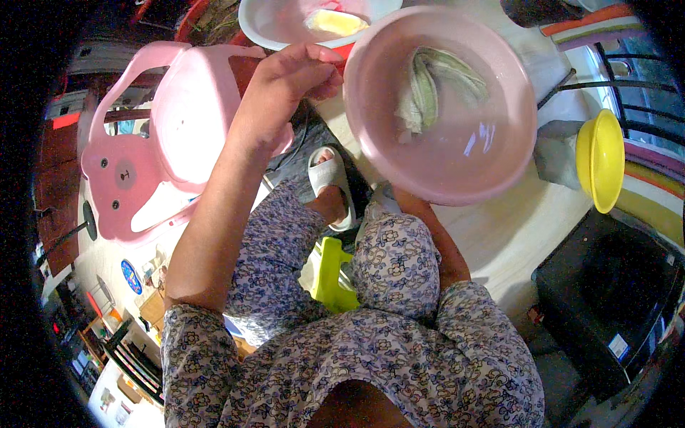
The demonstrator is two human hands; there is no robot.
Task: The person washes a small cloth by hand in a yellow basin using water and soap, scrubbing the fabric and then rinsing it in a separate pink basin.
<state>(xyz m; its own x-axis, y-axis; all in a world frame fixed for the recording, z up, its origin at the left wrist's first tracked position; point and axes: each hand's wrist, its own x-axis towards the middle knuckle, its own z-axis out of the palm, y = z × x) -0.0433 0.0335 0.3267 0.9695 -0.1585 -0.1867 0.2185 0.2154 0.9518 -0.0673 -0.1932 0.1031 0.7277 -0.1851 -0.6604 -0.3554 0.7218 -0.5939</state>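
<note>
A round pink plastic basin, with water and a wet green-and-white cloth in it, is at the upper centre. Beside its left rim is my left hand, with curled fingers; the picture does not settle whether they hold anything or touch the rim. My right forearm reaches up to the basin's near edge, and the hand is hidden beneath or behind it. Past the left hand, at the top, a pale basin holds a yellow block, perhaps soap.
A pink plastic child's chair with a bear face lies at the left. A yellow-green plastic stool shows between the knees, beyond it a foot in a white slipper. At the right are a yellow basin and a large black box.
</note>
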